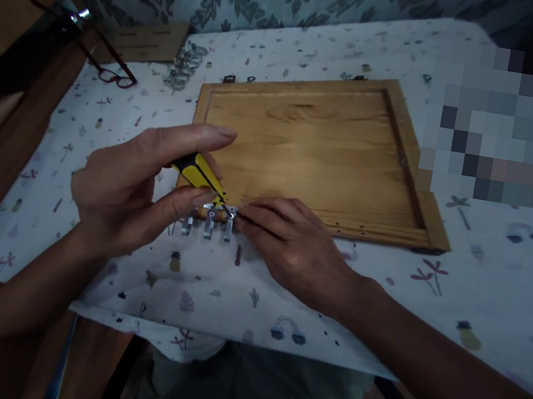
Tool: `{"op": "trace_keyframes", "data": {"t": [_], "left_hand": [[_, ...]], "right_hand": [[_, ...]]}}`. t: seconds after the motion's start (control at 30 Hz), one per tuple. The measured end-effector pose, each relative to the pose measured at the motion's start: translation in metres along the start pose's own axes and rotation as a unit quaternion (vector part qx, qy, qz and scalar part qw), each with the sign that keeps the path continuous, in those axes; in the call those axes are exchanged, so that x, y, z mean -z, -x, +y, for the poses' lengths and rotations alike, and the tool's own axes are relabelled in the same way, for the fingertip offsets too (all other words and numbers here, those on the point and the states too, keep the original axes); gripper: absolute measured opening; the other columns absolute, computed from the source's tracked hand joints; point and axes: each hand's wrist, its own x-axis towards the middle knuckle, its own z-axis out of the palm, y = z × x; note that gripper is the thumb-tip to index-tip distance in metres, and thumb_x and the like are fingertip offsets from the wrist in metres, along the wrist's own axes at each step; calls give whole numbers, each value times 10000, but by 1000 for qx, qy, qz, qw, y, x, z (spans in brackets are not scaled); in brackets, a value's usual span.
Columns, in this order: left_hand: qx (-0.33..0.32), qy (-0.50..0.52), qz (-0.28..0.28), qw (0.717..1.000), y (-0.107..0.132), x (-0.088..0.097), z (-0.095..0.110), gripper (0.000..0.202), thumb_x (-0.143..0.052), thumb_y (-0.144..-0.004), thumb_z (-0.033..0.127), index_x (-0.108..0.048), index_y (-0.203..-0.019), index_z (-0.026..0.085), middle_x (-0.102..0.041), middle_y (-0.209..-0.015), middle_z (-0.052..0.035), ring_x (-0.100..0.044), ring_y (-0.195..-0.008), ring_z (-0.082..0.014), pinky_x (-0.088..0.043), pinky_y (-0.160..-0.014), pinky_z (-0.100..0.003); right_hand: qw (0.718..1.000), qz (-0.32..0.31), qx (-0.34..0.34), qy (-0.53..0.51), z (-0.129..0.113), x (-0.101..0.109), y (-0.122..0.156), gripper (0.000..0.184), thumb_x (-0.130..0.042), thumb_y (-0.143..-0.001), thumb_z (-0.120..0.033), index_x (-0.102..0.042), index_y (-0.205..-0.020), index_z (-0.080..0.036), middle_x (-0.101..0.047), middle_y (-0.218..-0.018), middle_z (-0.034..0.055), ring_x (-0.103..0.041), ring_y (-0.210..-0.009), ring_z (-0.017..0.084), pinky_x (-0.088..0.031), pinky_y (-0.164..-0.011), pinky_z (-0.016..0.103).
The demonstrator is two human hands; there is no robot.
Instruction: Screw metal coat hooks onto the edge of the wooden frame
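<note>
My left hand [123, 177] holds a yellow and black screwdriver [198, 172] between thumb and fingers. Its shaft slants down to the right, with the tip at the metal hooks [209, 225] on the near edge of a framed wooden panel [300, 144]. Three silver hooks hang there side by side over the edge. My right hand [294, 248] rests against that same edge, just right of the hooks, its fingers pressed together near the screwdriver tip. Whatever those fingertips pinch is hidden. The panel lies flat on a patterned white cloth [247, 321].
A heap of small metal pieces [185, 66] lies at the back left beside a flat brown board [145, 39]. Red-framed eyeglasses [117, 76] sit near the left edge. Small dark fittings [229, 79] lie behind the panel. A pixelated patch covers the upper right.
</note>
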Motion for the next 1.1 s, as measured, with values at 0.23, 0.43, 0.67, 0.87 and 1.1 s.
{"op": "trace_keyframes", "data": {"t": [0.23,0.43,0.67,0.87,1.1], "left_hand": [[-45,-23,-23,998,-1,1,-1,564,-691,-844,167,-545,-1368,315,-719,-1172,-3,-731,-948,-193,-626,-841,-315],[28,10,65,997,4,-4,-3,449,-675,-866,207,-600,-1299,298,-680,-1166,-20,-704,-867,-167,-594,-665,-268],[-4,-26,78,997,4,-5,-2,420,-652,-882,202,-596,-1294,262,-659,-1190,7,-696,-918,-147,-578,-680,-239],[13,-52,79,995,4,-2,-1,392,-666,-882,194,-610,-1268,226,-672,-1161,9,-677,-936,-134,-577,-694,-228],[54,-38,79,995,3,-3,2,358,-659,-888,214,-612,-1242,241,-652,-1115,45,-630,-891,-103,-560,-685,-223]], "right_hand": [[1000,-2,2,9,-1,2,-1,196,-520,-950,-104,-700,-1026,-87,-731,-1109,102,-605,-1010,243,-532,-806,392],[1000,-14,-11,-6,-1,5,-3,187,-535,-937,-103,-709,-1007,-110,-738,-1094,94,-625,-1001,244,-566,-822,399],[999,-21,-25,-19,-2,8,-5,186,-543,-930,-101,-700,-1025,-134,-738,-1088,86,-630,-1006,236,-572,-857,389],[1000,-23,-18,-11,-2,8,-3,196,-547,-924,-90,-692,-1054,-105,-733,-1101,108,-620,-1021,249,-567,-878,419],[999,-25,-22,-9,-3,8,-1,193,-549,-930,-102,-694,-1055,-126,-730,-1117,93,-610,-1030,236,-566,-880,407]]}}
